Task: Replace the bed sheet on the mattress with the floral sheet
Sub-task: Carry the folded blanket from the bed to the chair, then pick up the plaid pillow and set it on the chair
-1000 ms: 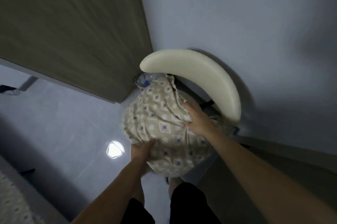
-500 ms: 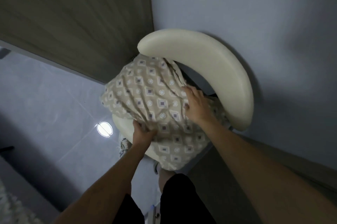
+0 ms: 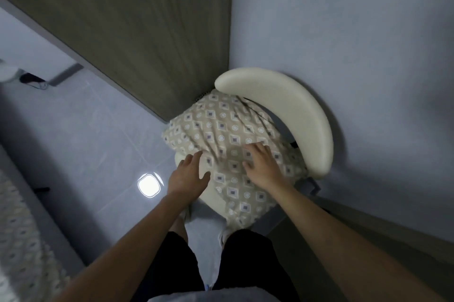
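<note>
A beige pillow with a diamond pattern (image 3: 221, 127) lies on the seat of a cream chair (image 3: 294, 102) in the room's corner. My left hand (image 3: 188, 175) hovers at the pillow's near left edge, fingers spread and relaxed, holding nothing. My right hand (image 3: 260, 164) rests flat on top of the pillow with straight fingers. At the far left edge, a strip of patterned bedding (image 3: 17, 235) shows on the mattress.
A wooden door or cabinet panel (image 3: 127, 31) stands behind the chair on the left. A pale wall (image 3: 356, 43) closes off the right side. The grey tiled floor (image 3: 86, 149) carries a bright lamp reflection (image 3: 148, 185). My legs in dark shorts (image 3: 221, 265) are below.
Both hands have let go of the pillow, which now rests on the chair seat. The left hand opened and drew back slightly; the right flattened on top.
</note>
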Tool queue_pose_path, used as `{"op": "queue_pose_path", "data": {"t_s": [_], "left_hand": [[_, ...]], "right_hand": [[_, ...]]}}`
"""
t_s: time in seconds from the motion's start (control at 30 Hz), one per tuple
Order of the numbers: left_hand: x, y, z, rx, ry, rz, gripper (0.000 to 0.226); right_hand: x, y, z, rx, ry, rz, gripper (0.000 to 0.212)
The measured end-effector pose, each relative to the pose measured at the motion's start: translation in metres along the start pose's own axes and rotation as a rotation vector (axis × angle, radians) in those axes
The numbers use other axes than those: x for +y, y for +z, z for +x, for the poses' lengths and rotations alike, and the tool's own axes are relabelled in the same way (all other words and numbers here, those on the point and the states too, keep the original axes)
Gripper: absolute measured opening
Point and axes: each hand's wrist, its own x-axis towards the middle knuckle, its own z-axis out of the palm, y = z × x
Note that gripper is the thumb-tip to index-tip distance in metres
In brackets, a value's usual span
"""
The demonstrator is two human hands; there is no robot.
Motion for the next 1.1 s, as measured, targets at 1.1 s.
{"op": "queue_pose_path", "data": {"t_s": [1.1], "left_hand": [[-0.527, -0.281, -0.336, 0.783, -0.312, -0.591, 0.058]], "right_hand": [[-0.687, 0.212, -0.065, -0.332, -0.65, 0.021, 0.04]]}}
